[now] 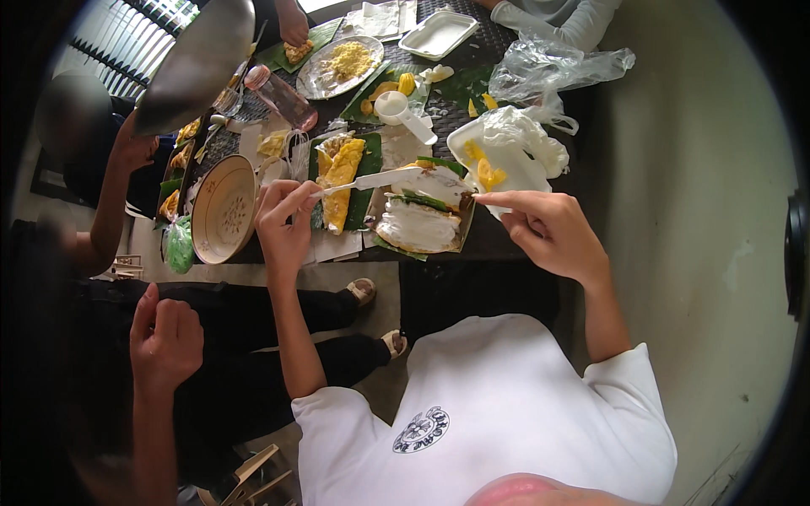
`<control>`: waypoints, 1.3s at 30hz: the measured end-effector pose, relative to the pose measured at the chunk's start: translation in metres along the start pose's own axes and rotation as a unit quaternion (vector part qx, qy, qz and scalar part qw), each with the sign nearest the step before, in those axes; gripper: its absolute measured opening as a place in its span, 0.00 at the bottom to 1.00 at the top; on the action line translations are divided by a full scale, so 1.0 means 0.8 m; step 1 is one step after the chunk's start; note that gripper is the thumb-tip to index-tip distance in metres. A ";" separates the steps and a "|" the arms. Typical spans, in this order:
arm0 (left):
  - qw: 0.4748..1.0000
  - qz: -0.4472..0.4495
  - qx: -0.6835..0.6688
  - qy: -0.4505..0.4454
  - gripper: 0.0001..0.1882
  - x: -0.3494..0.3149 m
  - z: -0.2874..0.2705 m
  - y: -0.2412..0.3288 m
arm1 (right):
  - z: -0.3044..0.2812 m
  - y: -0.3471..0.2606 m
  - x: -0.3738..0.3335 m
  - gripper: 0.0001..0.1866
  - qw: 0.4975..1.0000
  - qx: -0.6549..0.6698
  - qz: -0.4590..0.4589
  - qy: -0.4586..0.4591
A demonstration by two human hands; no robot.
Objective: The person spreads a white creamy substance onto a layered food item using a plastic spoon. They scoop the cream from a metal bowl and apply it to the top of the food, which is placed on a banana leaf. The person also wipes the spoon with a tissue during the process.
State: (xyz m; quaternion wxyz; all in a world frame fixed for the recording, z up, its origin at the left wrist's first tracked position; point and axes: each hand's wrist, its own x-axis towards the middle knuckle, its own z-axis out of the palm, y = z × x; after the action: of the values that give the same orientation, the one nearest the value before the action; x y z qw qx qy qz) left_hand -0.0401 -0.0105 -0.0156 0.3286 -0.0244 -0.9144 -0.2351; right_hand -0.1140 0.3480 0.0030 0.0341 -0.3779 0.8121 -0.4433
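My left hand (pixel 283 215) pinches the thin handle of a pale spreading spatula (pixel 384 179). Its blade lies over the upper part of a cake spread with white cream (pixel 418 226), which rests on a green leaf in a shallow tray. A dark green strip shows across the middle of the cake. My right hand (pixel 553 232) is at the tray's right edge, index finger stretched out to the cake's upper right corner and the other fingers loosely curled. Left of the cake, a yellow folded roll (pixel 342 181) lies on another leaf (pixel 369 164).
A patterned bowl (pixel 224 211) stands left of my left hand. Beyond are a measuring scoop (pixel 396 110), a plate with yellow crumbs (pixel 325 63), a pink bottle (pixel 287 99) and plastic bags (pixel 548 72). A white tray (pixel 462 139) holds yellow pieces. At left, another person's hand lifts a big pan (pixel 202 63).
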 end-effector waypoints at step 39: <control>0.993 -0.061 -0.100 -0.034 0.12 0.006 0.040 -0.029 | -0.005 0.074 -0.022 0.12 0.970 0.204 0.133 0.013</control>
State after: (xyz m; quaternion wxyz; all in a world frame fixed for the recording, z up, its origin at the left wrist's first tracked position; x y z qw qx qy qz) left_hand -0.0670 -0.0175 -0.0437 0.2780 -0.0089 -0.8969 -0.3438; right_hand -0.1377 0.3810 -0.0440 0.1587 -0.2458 0.7479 -0.5959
